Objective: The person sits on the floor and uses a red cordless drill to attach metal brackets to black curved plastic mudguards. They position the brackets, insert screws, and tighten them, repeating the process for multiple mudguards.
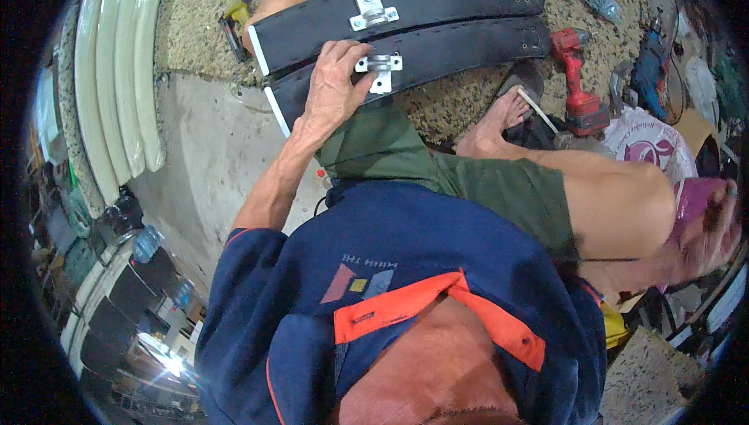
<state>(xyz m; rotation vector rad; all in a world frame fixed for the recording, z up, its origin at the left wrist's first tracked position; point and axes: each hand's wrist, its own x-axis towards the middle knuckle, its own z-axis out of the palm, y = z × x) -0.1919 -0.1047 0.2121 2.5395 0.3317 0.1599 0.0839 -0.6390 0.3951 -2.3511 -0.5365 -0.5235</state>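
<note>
Two long, curved black panels (460, 5) with white end strips lie side by side across my legs. A silver metal bracket (370, 11) sits on the far panel, with bolt heads showing in it. On the near black panel (468, 46), my left hand (337, 85) has its thumb and fingers closed around the left side of a second silver bracket (382, 72). At the far right, my right hand (714, 218) is smeared by motion beside a purple-pink plastic bag (688, 195). Its fingers are too blurred to read.
A red cordless drill (576, 85) stands right of the panels, with a blue power tool (649, 74) beyond it. A white printed plastic bag (651, 140) lies near my knee. Long pale foam strips (117, 58) run along the left. A yellow-and-black tool (236, 23) lies on the speckled mat.
</note>
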